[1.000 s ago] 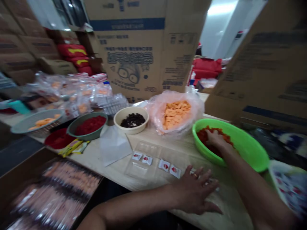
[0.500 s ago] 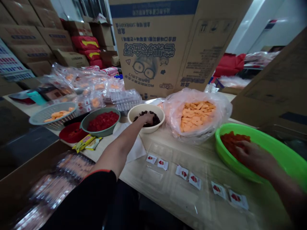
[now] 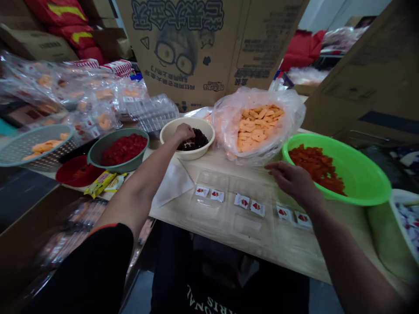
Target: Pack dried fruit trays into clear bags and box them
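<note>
Over the left part of the cream bowl (image 3: pixel 210 141) of dark pieces (image 3: pixel 200 138) is my left hand (image 3: pixel 185 132), its fingers bent together; what they hold is too small to name. My right hand (image 3: pixel 284 174) hovers left of the green basin (image 3: pixel 369 174) with orange-red pieces (image 3: pixel 316 168), fingers pointing left and partly curled, their grip unclear. Below it, clear plastic trays (image 3: pixel 209 213) lie in a row on the table, with small white packets (image 3: pixel 242 201) in pairs. Between bowl and basin sits a clear bag (image 3: pixel 225 122) of orange ring-shaped pieces (image 3: pixel 258 126).
A grey-green bowl of red pieces (image 3: pixel 124 149), a red dish (image 3: pixel 70 171) and a perforated basket (image 3: pixel 19 146) stand at left. Yellow packets (image 3: pixel 100 184) lie near the edge. A large carton (image 3: pixel 222 52) rises behind; a white tub (image 3: pixel 393 235) is at right.
My right hand has come out of the green basin and moved left over the trays. My left hand has risen a little within the cream bowl. The view has tilted down.
</note>
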Motion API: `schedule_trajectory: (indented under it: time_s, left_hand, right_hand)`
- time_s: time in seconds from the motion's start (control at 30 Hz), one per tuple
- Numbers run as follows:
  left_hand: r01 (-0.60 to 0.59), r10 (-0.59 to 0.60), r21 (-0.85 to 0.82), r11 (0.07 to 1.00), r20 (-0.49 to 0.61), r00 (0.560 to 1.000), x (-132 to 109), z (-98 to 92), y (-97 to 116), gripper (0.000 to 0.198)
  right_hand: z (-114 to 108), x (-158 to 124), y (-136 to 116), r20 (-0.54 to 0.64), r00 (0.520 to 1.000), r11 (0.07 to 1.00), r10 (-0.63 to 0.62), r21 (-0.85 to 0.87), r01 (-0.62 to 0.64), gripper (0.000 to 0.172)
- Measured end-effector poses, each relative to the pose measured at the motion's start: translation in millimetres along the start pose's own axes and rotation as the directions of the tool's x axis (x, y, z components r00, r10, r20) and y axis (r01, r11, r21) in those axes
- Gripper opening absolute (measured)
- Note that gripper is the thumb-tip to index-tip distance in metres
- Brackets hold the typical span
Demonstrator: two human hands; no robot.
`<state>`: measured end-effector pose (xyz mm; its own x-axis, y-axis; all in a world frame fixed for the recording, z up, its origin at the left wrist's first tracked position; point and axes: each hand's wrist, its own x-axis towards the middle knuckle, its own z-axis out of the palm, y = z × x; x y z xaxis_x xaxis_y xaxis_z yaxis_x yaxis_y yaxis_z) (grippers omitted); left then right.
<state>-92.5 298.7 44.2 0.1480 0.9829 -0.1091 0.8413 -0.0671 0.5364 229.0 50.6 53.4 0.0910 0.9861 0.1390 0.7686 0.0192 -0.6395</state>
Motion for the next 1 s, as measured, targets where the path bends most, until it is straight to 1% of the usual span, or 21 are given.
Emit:
schedule_trajectory:
  time_s: [0.03,0.07,0.13,0.2,0.23,0.27,0.3,0.33,0.4,0.43,0.5,0.57,0.63,0.67,0.73,0.77,0.8,0.83,0.9,0.93,1.0]
  left_hand:
    - [-0.022,0.022,-0.047,0.999,-0.018,1.000,-9,-0.2,4,0.017]
    - [-0.052,0.050,-0.106,0.993,-0.025,0.998,-21,2.4,8,0.018]
    - [-0.114,0.125,-0.299,0.947,0.017,0.992,-50,16.2,20,0.019]
    - [-0.112,0.227,-0.571,0.813,0.134,0.965,-85,37.6,31,0.019]
    - [-0.072,0.274,-0.671,0.738,0.201,0.941,-102,48.7,36,0.017]
    - [-0.025,0.309,-0.734,0.679,0.255,0.916,-118,58.7,39,0.016]
    - [0.019,0.325,-0.764,0.645,0.296,0.898,-131,66.8,40,0.015]
    - [0.056,0.323,-0.776,0.629,0.326,0.888,-142,72.5,40,0.013]
    - [0.117,0.259,-0.765,0.633,0.352,0.899,-155,77.1,35,0.009]
    - [0.149,0.203,-0.750,0.644,0.356,0.912,-157,76.7,32,0.007]
    - [0.212,0.085,-0.717,0.664,0.354,0.931,-156,73.1,25,0.005]
    - [0.253,0.020,-0.699,0.669,0.357,0.934,-152,68.9,20,0.007]
    - [0.264,0.014,-0.700,0.663,0.365,0.931,-149,66.4,20,0.008]
    - [0.266,0.025,-0.712,0.650,0.370,0.929,-148,66.3,23,0.006]
    - [0.273,0.070,-0.746,0.607,0.393,0.917,-148,69.6,32,0.003]
    - [0.278,0.108,-0.763,0.583,0.412,0.905,-149,73.0,40,0.006]
    - [0.282,0.153,-0.777,0.563,0.433,0.888,-150,77.5,49,0.010]
    - [0.279,0.204,-0.784,0.554,0.453,0.868,-152,83.0,60,0.014]
    - [0.239,0.314,-0.790,0.565,0.474,0.823,-155,95.5,83,0.016]
    - [0.212,0.362,-0.793,0.571,0.475,0.802,-157,101.9,95,0.015]
    - [0.179,0.434,-0.801,0.571,0.480,0.762,-160,113.6,115,0.013]
  right_hand:
    - [10,0,-7,0.037,0.999,0.988,0.034,0.146,-0.039,0.025]
    - [21,1,-14,0.089,0.994,0.949,0.058,0.304,-0.083,0.024]
    - [44,5,-31,0.211,0.975,0.797,0.063,0.578,-0.177,0.026]
    - [64,10,-47,0.326,0.945,0.644,0.009,0.721,-0.256,0.034]
    - [73,13,-53,0.371,0.928,0.608,-0.029,0.744,-0.278,0.034]
    - [80,15,-57,0.404,0.912,0.609,-0.070,0.742,-0.282,0.029]
    - [86,17,-60,0.431,0.896,0.646,-0.106,0.715,-0.268,0.022]
    - [91,18,-61,0.448,0.885,0.715,-0.125,0.659,-0.232,0.017]
    - [99,17,-60,0.442,0.891,0.903,-0.104,0.418,-0.101,0.018]
    - [102,17,-59,0.419,0.904,0.963,-0.086,0.267,-0.032,0.018]
    - [106,15,-56,0.379,0.922,0.997,-0.079,0.035,0.071,0.014]
    - [106,16,-53,0.382,0.917,0.990,-0.113,-0.031,0.135,0.015]
    - [98,19,-45,0.378,0.916,0.987,-0.136,-0.033,0.160,0.018]
    - [92,21,-39,0.350,0.929,0.989,-0.122,-0.032,0.142,0.021]
    - [77,23,-26,0.251,0.968,0.999,-0.028,0.024,0.023,0.025]
    - [69,24,-19,0.217,0.976,0.994,0.033,0.097,-0.056,0.025]
    - [61,23,-13,0.221,0.972,0.973,0.076,0.197,-0.121,0.026]
    - [53,21,-8,0.265,0.961,0.936,0.085,0.309,-0.168,0.027]
    - [42,15,-1,0.363,0.932,0.844,0.023,0.492,-0.213,0.027]
    - [38,12,1,0.375,0.927,0.813,0.004,0.539,-0.221,0.023]
    - [33,7,6,0.318,0.947,0.804,0.039,0.553,-0.219,0.018]
